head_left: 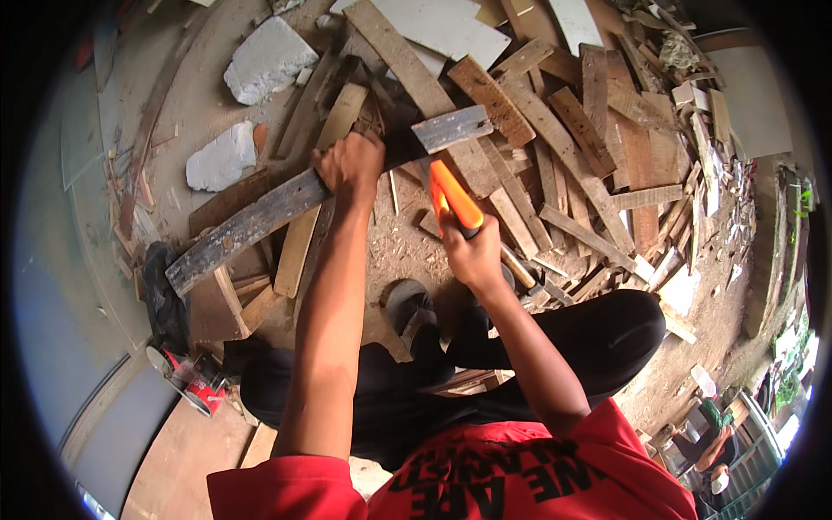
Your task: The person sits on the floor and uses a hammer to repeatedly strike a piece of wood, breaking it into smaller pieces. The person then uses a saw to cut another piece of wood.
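Observation:
A long weathered grey plank [247, 230] runs slantwise from the lower left to the upper middle. My left hand [351, 165] is closed around it, knuckles up. Beyond that hand the plank's far end [452, 129] lies over other boards. My right hand [471, 250] grips the orange handle [454, 198] of a handsaw. The saw's blade [424, 168] points away from me and meets the plank near its far end; most of the blade is hard to make out. Both my feet show below, between my bent knees.
Several loose boards [568, 160] are heaped ahead and to the right. Two white chunks [270, 61] lie at the far left. A wooden-handled tool, probably a hammer [520, 267], rests right of my right hand. A red container [201, 394] is low left. Another person [715, 446] sits at the lower right.

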The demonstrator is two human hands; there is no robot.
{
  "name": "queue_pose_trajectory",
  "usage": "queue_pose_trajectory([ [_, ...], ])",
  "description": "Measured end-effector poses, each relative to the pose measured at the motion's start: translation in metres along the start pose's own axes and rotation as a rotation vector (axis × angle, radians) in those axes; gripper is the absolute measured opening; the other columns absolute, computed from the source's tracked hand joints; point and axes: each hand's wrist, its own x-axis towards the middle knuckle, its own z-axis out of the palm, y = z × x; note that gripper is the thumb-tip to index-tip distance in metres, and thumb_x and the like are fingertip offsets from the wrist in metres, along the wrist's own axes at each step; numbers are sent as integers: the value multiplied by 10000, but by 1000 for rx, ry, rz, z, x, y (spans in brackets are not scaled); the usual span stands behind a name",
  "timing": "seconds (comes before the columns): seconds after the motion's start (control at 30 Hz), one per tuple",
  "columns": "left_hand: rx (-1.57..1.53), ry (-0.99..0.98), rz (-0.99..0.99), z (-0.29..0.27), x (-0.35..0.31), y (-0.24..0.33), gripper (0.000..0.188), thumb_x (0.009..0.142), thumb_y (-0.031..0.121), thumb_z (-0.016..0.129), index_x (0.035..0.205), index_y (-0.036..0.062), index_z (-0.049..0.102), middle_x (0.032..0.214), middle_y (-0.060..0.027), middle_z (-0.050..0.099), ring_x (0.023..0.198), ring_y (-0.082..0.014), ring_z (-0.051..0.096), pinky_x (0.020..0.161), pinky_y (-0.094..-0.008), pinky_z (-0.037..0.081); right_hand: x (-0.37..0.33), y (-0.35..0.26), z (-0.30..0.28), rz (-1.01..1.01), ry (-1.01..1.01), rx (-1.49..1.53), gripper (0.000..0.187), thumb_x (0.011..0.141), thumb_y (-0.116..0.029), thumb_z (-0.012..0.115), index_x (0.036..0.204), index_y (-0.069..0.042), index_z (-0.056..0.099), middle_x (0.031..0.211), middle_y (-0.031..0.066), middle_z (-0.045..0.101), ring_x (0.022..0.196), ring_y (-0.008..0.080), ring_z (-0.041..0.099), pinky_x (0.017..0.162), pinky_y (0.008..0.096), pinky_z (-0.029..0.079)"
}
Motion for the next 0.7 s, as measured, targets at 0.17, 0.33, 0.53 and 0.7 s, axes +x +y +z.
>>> queue_pose_trajectory([
  [0.17,10,77,-10,6,5,-4,466,933,348,430,795,61,770,832,-202,723,782,-362,714,917,-451,435,6,-7,-5,26,-38,-8,106,797,-70,595,760,25,622,590,81,592,557,126,558,576,327,472],
  [0.33,-83,50,3,6,2,1,554,926,459,435,809,22,755,869,-230,717,870,-392,705,918,-468,472,6,4,-4,-14,64,-5,190,826,-122,614,718,33,592,535,57,517,533,96,495,514,338,427],
  [0.53,-113,39,135,-4,-4,-6,499,913,453,470,894,46,757,896,-220,719,874,-378,702,943,-473,455,9,8,-3,-82,76,-88,146,868,-113,606,809,18,634,574,5,516,547,77,485,506,314,409],
  [0.7,-194,-19,299,-1,-14,-25,428,886,446,526,1006,87,726,1008,-208,703,1013,-375,654,1001,-496,409,3,3,6,-87,76,25,211,828,-118,622,701,43,573,534,62,512,521,105,475,498,353,412],
])
